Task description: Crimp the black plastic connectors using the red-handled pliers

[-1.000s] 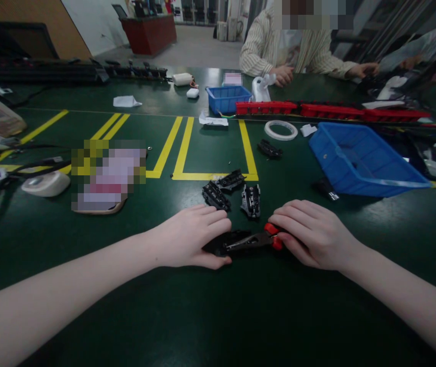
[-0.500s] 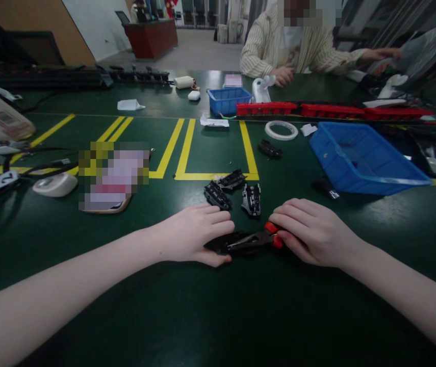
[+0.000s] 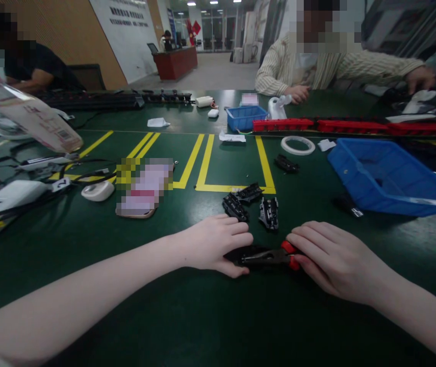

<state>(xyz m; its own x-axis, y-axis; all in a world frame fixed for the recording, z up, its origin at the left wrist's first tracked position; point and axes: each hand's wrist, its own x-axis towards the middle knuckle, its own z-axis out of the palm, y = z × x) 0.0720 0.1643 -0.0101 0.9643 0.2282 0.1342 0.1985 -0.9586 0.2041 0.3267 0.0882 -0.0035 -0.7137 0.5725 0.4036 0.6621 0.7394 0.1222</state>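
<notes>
My right hand point(image 3: 336, 257) is closed round the red handles of a pair of needle-nose pliers point(image 3: 265, 256), whose dark jaws point left. Beneath and beside the jaws lies a black plastic part point(image 3: 236, 254), partly hidden. My left hand point(image 3: 218, 244) grips this part between thumb and fingers at its left end. Whether the jaw tips pinch the part, I cannot tell. Just beyond my hands, three similar black plastic parts rest on the green table: one at the left point(image 3: 235, 206), one behind it point(image 3: 250, 192) and one at the right point(image 3: 268, 213).
A blue bin point(image 3: 389, 178) stands at right, with a small black object point(image 3: 348, 206) before it. A tape roll point(image 3: 298, 146) and another black part point(image 3: 286, 164) lie farther back. Leftward are a phone point(image 3: 145, 188), a white mouse-like object point(image 3: 98, 191) and cables. A co-worker point(image 3: 317, 66) sits opposite.
The camera view has tilted up and turned left, so everything sits lower and farther right. My hands keep their hold on the pliers and the part. The co-worker's far arm has shifted.
</notes>
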